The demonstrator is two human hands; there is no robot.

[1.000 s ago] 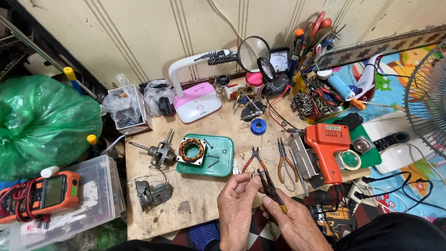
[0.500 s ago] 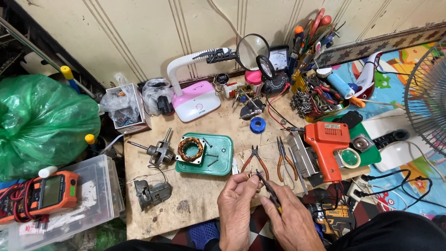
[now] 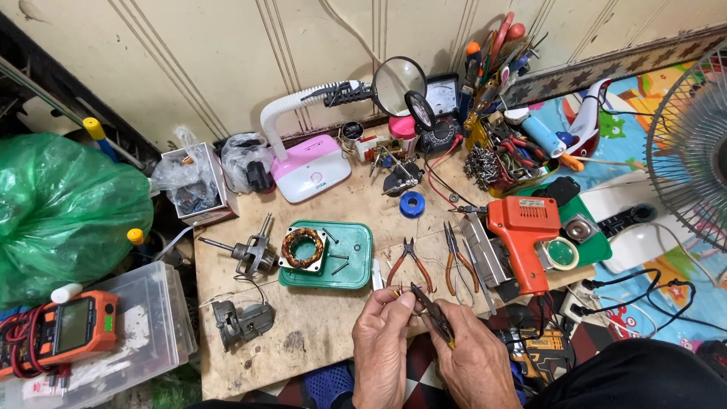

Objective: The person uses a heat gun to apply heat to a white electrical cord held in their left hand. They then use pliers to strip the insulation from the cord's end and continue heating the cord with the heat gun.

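My left hand [image 3: 382, 344] pinches a small thin piece, perhaps a wire end, between thumb and fingertips at the front edge of the wooden workbench [image 3: 318, 333]. My right hand [image 3: 477, 360] grips dark pliers [image 3: 433, 314] whose tip points up-left toward the left fingertips. Just beyond the hands lie two pairs of red-handled pliers [image 3: 413, 265], [image 3: 457, 261]. A green tray [image 3: 344, 261] holds a copper-wound motor stator [image 3: 301, 248] and loose screws.
An orange soldering gun [image 3: 524, 238] lies right of the pliers. Motor rotor [image 3: 246, 254] and metal bracket [image 3: 241, 322] lie at left. A white lamp [image 3: 307, 163], magnifier [image 3: 400, 85], blue tape roll [image 3: 412, 204], tool rack, green bag [image 3: 64, 212], orange multimeter [image 3: 64, 329] and fan [image 3: 693, 144] surround the bench.
Both hands stay close together at the bench's front edge. The pliers' tip has shifted slightly nearer the left fingertips. Nothing else moved.
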